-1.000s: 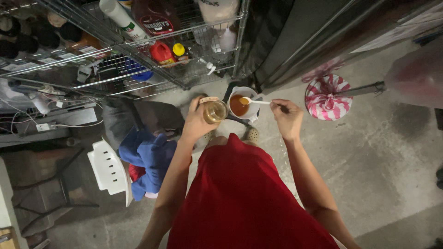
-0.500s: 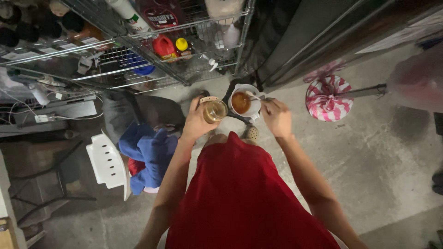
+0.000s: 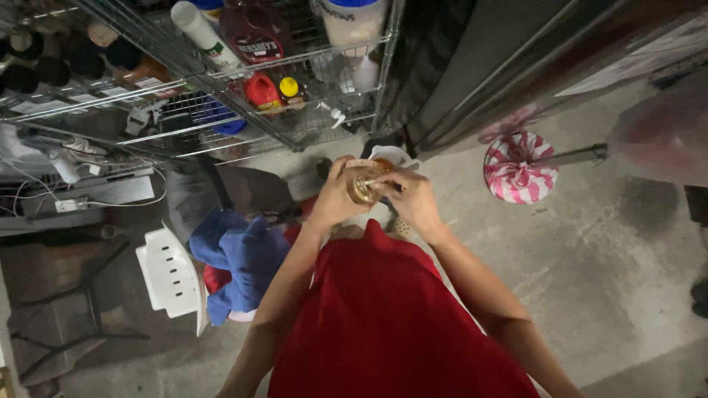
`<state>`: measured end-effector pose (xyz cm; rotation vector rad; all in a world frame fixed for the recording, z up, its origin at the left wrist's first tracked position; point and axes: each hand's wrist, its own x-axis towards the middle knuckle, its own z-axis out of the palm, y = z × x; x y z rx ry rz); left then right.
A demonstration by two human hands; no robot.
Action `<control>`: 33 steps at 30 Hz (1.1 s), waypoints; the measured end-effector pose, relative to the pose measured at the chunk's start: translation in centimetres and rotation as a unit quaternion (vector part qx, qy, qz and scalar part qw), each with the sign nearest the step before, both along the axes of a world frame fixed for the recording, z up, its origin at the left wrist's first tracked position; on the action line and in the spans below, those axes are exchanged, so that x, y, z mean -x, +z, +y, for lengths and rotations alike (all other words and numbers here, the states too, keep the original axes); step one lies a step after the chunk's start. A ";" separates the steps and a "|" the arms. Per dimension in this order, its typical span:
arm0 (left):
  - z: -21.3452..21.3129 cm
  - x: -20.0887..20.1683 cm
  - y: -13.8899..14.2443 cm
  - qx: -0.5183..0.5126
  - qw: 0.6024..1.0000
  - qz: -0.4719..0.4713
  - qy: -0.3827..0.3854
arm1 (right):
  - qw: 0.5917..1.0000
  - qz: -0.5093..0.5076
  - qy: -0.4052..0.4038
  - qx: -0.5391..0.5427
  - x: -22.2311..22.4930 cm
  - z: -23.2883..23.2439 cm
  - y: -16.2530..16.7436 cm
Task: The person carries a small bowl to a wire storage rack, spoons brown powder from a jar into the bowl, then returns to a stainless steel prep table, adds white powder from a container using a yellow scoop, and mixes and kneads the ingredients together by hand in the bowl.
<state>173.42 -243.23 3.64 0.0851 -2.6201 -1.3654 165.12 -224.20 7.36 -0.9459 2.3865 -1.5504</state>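
Dim room, grey concrete floor (image 3: 612, 280). Wire shelving rack (image 3: 221, 96) fills upper left of frame; white plastic chair (image 3: 171, 274) lower left; dark panelled wall (image 3: 516, 59) upper right.

A wire shelf (image 3: 243, 118) at far left holds a red jug (image 3: 262, 91), a yellow-capped bottle (image 3: 289, 89), a white tube (image 3: 198, 26) and a clear tub (image 3: 355, 26). On the concrete floor (image 3: 605, 265) at right sits a pink-and-white striped bag (image 3: 518, 168). At near left, blue cloth (image 3: 237, 254) lies beside a white plastic chair (image 3: 171, 277); cables (image 3: 66, 158) trail at far left.
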 end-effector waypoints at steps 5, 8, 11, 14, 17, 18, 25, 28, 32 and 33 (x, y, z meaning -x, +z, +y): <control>0.1 -0.7 1.6 -0.040 0.998 0.032 -0.031 | 0.998 0.015 0.053 -0.043 1.8 1.1 -0.2; -0.3 -1.0 2.0 -0.058 0.994 0.036 -0.083 | 0.997 -0.067 -0.020 -0.037 3.3 0.8 -0.3; -0.2 -1.2 2.4 -0.041 0.991 0.005 -0.124 | 0.928 -0.341 0.131 -0.072 4.4 -0.5 -0.4; -0.3 -1.6 3.0 -0.033 0.989 -0.011 -0.141 | 0.915 -0.298 0.260 -0.074 4.5 -1.5 0.0; -0.7 -2.3 3.9 -0.040 0.991 0.013 -0.125 | 0.915 -0.334 0.202 -0.104 4.1 -1.7 1.3; -1.0 -2.5 4.1 -0.040 0.992 0.026 -0.116 | 0.919 -0.334 0.202 -0.063 3.9 -1.5 1.9; -4.6 -3.9 4.4 -0.106 0.988 0.010 -0.113 | 0.945 0.013 0.317 -0.072 1.5 -2.6 7.1; -6.4 -4.0 4.2 -0.076 0.985 -0.063 -0.144 | 0.928 0.045 0.350 -0.121 1.4 -4.5 8.9; -9.1 -4.4 5.0 -0.138 0.968 -0.089 -0.188 | 0.895 0.055 0.406 -0.177 1.6 -7.5 10.4; -9.9 -4.6 5.4 -0.168 0.962 -0.080 -0.202 | 0.892 0.064 0.409 -0.181 1.6 -8.4 10.5</control>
